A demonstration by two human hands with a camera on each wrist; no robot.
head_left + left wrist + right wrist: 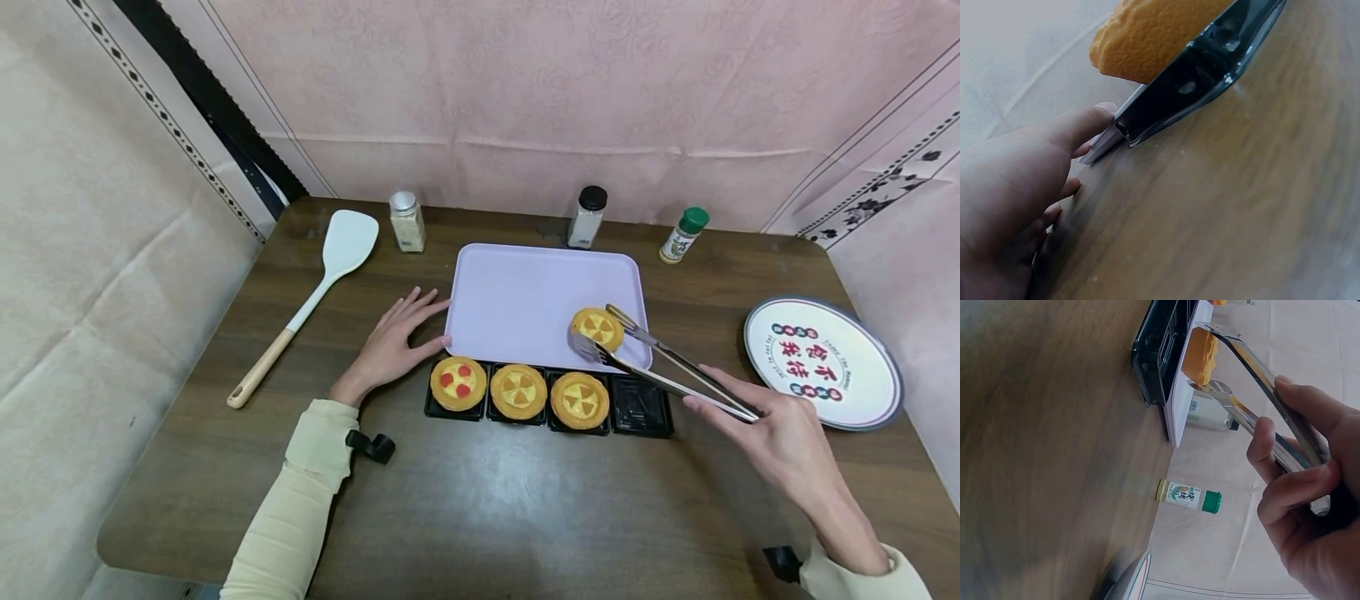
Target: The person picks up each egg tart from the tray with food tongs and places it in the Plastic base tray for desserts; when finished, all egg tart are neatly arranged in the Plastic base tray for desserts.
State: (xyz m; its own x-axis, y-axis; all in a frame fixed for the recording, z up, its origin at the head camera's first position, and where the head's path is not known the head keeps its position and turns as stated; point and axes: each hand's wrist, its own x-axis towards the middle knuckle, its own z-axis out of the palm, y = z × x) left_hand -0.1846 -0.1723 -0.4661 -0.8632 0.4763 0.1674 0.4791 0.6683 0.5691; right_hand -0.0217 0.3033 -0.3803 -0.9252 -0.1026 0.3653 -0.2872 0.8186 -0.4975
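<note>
My right hand [787,437] grips a pair of metal tongs [693,375] with the thumb and curled fingers. The tongs stand parted, their tips on either side of a yellow tart [597,327] at the near right corner of a lilac tray [517,300]. My left hand [397,337] lies with fingers spread, thumb and fingertips at the tray's left edge. Along the tray's near side runs a row of black plastic holders [642,407]. From the left they carry a tart with red dots [458,383] and two plain yellow tarts [517,392]; the rightmost shows its bare bottom.
A white spatula [348,243] with a wooden handle lies at left. Behind the tray stand a silver-capped shaker [407,222] and a black-capped shaker [587,218]. A green-capped bottle [683,236] is farther right. A white plate [783,387] with red lettering lies near my right hand.
</note>
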